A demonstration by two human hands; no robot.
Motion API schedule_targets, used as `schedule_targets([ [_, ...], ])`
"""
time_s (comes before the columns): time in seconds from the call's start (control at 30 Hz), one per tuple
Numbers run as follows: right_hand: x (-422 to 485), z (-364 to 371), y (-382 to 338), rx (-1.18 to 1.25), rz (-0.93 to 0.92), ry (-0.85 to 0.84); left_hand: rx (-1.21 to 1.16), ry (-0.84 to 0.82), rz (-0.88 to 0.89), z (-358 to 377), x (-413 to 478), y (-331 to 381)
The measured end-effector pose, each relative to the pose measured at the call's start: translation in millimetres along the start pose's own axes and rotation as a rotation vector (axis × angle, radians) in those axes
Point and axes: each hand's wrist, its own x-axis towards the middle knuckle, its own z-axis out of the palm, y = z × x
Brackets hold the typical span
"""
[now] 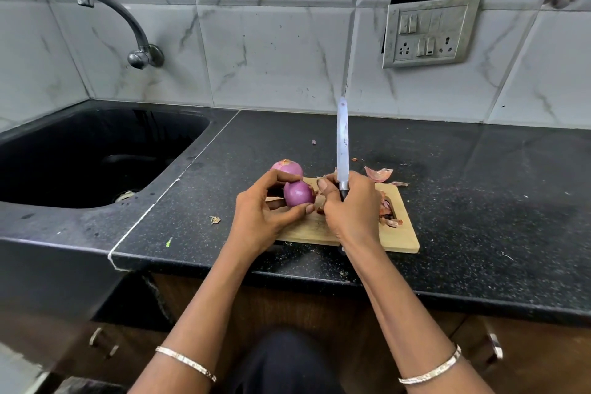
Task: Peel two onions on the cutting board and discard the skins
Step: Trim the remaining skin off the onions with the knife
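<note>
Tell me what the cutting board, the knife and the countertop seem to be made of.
Cutting board: pale wood, matte, with faint grain showing.
Knife: the blade looks like polished steel, bright and reflective. The bit of handle showing in the right hand is dark, material unclear.
Countertop: likely polished black granite, speckled and glossy with reflections.

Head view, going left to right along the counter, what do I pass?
Black sink basin → small dry skin scrap → left hand → peeled purple onion → right hand gripping the steel-bladed knife → pinkish onion skins on the wooden cutting board.
</note>
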Motion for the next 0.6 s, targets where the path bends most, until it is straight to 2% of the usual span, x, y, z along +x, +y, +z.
schedule_targets([
  [0.17, 10.0, -16.8, 3.1, -0.053, -0.011, 0.012, -0.003, -0.003, -0.005, -1.7, -1.3, 1.2],
  [0.3, 21.9, -33.8, 5.1, -0.109, 0.050, -0.082, 0.000, -0.005, -0.014, -1.8, -1.3, 1.9],
  [0.47, 12.4, -32.0, -1.6, -0.009, 0.082, -0.172, 0.007, -0.003, -0.014, -1.5, -2.0, 2.4],
  [0.6, 9.9, -19.2, -3.1, -0.016, 0.136, -0.170, 0.017, -0.003, 0.000, -1.3, -2.7, 3.9],
])
